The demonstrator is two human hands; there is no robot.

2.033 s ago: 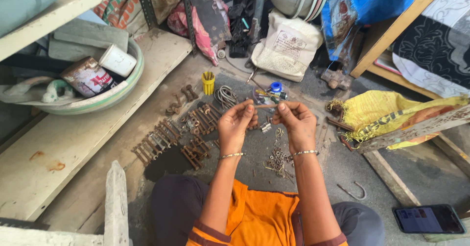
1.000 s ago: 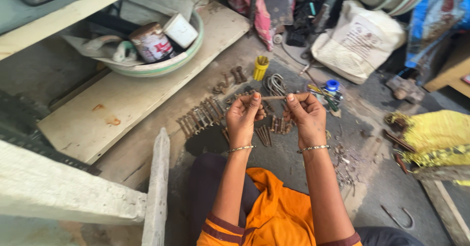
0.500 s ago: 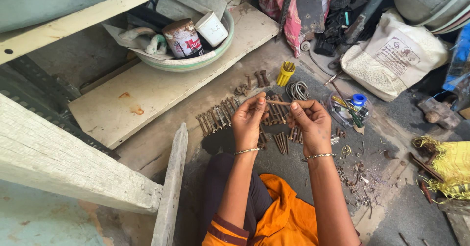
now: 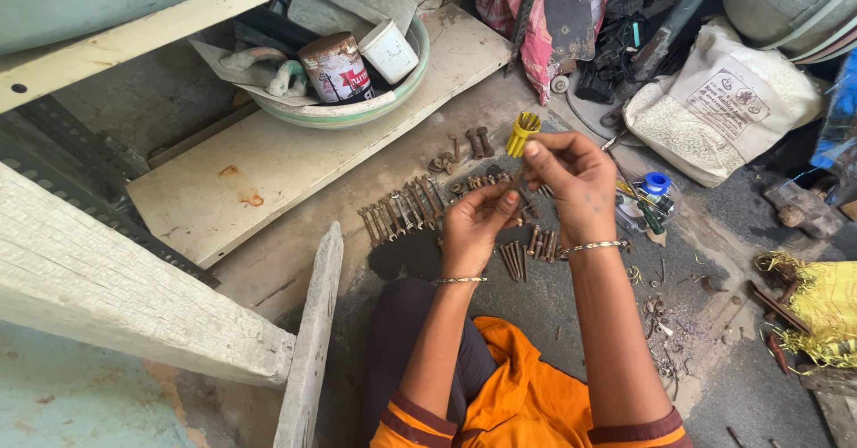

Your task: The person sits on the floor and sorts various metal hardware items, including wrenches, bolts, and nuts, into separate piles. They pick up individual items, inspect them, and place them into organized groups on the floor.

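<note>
We sit on the floor [image 4: 571, 296] with both hands raised before us, the left hand [image 4: 473, 225] just below and left of the right hand [image 4: 571, 176], a thin rod [image 4: 520, 173] between them. On the floor under the hands lies a row of bolts [image 4: 402, 207], with nails [image 4: 527, 252] to its right. A small tube [image 4: 522, 133] stands behind the hands. Left of these runs a low shelf [image 4: 295, 162] bearing a bowl [image 4: 357, 113] that holds a tin [image 4: 335, 66] and a cup [image 4: 393, 51]. A sack [image 4: 723, 109] lies to the right rear.
</note>
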